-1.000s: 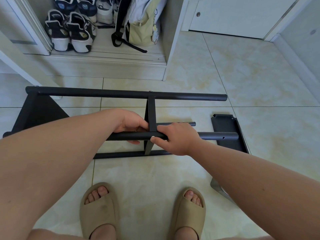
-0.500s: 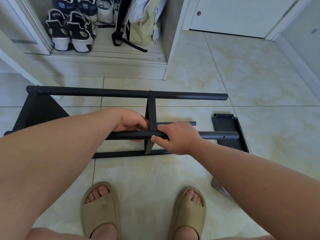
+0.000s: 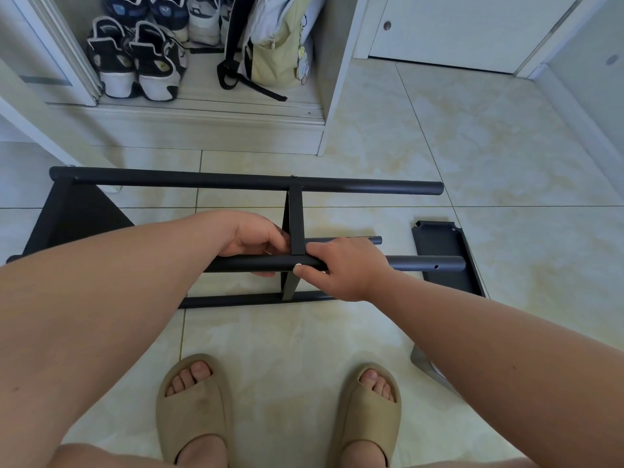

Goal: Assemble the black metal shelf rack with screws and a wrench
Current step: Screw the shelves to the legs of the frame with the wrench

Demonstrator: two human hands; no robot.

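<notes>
The black metal rack frame [image 3: 236,180] lies on its side on the tiled floor, several round tubes joined by a flat cross panel [image 3: 296,217] at the middle. The near upper tube [image 3: 425,264] shows a screw hole by its free right end. My left hand [image 3: 256,239] grips this tube just left of the cross panel. On the panel's right side my right hand [image 3: 341,268] holds the same tube, thumb on its front. A loose black shelf panel [image 3: 445,261] lies flat beyond the tube ends. No wrench or screws show.
An open cupboard [image 3: 202,109] at the back holds sneakers [image 3: 135,59] and a bag [image 3: 273,45]. A white door [image 3: 456,32] is at the back right. A grey metal piece [image 3: 425,366] peeks from under my right forearm. My sandalled feet [image 3: 280,410] stand close to the frame.
Almost nothing has changed; both hands keep their hold on the near tube beside the cross panel, and the view has shifted only slightly.
</notes>
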